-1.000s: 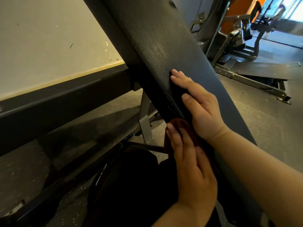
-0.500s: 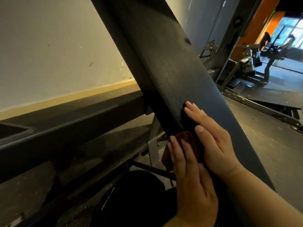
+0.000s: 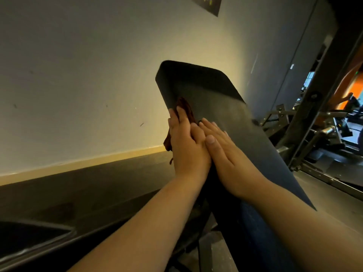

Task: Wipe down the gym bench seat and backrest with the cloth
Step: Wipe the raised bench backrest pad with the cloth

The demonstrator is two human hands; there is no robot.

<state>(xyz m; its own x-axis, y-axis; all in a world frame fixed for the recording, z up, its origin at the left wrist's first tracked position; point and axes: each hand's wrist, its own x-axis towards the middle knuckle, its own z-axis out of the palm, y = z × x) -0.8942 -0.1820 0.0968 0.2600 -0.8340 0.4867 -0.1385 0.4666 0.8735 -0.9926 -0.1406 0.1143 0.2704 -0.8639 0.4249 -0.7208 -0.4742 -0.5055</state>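
Head: L hand (image 3: pixel 187 148) presses cloth (image 3: pixel 188 111) to backrest (image 3: pixel 216 95), R hand (image 3: pixel 225 156) prob. flat.

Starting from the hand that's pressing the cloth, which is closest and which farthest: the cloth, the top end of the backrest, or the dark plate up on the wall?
1. Cloth: pressed under the left hand's fingers.
2. Backrest top end: just above that hand.
3. Dark plate: high up behind, at the picture's top edge.
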